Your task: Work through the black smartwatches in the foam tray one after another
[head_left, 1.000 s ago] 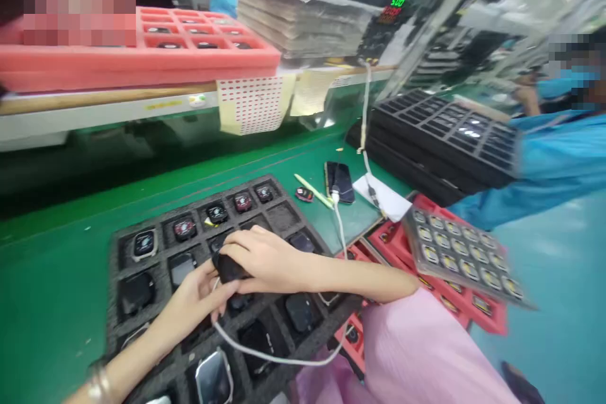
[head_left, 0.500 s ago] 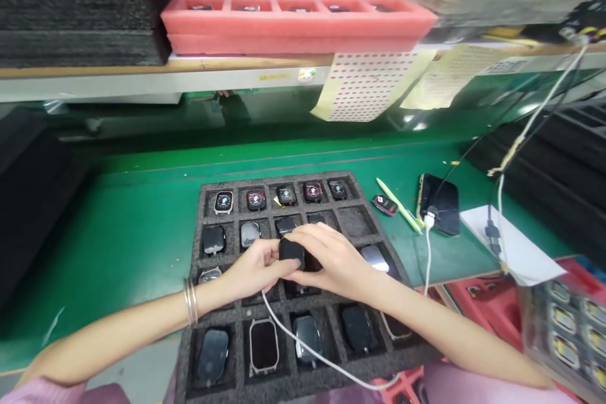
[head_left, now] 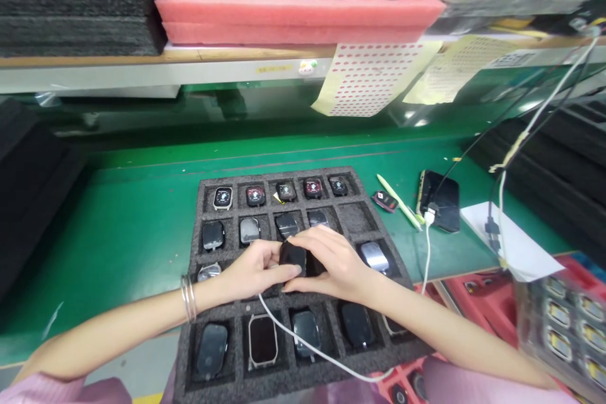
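Observation:
Between my two hands, over the middle of a dark grey foam tray (head_left: 249, 308), is a black smartwatch (head_left: 292, 257). My left hand (head_left: 258, 268) grips its left side, the thumb lying across the lower face. On its right side the curled fingers and thumb of my right hand (head_left: 331, 262) close round the watch. A white cable (head_left: 310, 348) runs from under my left hand across the tray to the lower right; its upper end is hidden. Around my hands several watches sit in the tray's compartments, such as a silver-framed one (head_left: 263, 341). The top-row watches, like this red-faced one (head_left: 313, 187), have lit screens.
Right of the tray lie a light green pen (head_left: 399, 202), a small dark tag (head_left: 384, 201), a phone (head_left: 439, 201) with a cable, and white paper (head_left: 514, 246). A pink foam tray (head_left: 303, 19) rests on the shelf above. Black foam stacks (head_left: 33, 196) flank the green bench (head_left: 137, 227).
The view has shifted slightly. Both hands keep their hold on the black smartwatch at nearly the same spot; the watch has turned a little.

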A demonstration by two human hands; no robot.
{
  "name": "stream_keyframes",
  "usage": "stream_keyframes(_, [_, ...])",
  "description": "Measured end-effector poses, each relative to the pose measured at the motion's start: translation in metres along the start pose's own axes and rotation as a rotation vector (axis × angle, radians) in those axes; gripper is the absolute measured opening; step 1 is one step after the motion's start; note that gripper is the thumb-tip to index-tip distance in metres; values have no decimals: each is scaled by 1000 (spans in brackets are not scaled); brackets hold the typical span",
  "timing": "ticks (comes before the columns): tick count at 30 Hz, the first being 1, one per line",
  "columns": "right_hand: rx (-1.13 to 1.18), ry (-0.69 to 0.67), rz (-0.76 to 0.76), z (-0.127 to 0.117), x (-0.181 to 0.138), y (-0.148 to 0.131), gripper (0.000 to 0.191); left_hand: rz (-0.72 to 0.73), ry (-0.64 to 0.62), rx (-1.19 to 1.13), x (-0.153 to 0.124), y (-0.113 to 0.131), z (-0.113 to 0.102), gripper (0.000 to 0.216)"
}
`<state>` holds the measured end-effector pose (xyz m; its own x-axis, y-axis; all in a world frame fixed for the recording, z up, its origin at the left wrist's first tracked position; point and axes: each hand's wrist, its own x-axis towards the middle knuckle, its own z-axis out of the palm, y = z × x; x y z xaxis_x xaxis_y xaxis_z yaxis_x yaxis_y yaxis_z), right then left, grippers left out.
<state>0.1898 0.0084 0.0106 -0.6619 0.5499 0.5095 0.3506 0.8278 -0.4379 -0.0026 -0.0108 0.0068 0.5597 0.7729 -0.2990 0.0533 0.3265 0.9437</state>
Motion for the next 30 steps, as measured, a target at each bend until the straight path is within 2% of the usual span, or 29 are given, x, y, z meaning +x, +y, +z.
stream_keyframes(18, [-65, -60, -7, -4, -3, -1, 52, 12, -15, 68, 0, -2, -1, 28])
stream_keyframes(30, [-40, -88, 60, -4, -4, -5, 48, 35, -21, 74, 2, 0, 2, 25])
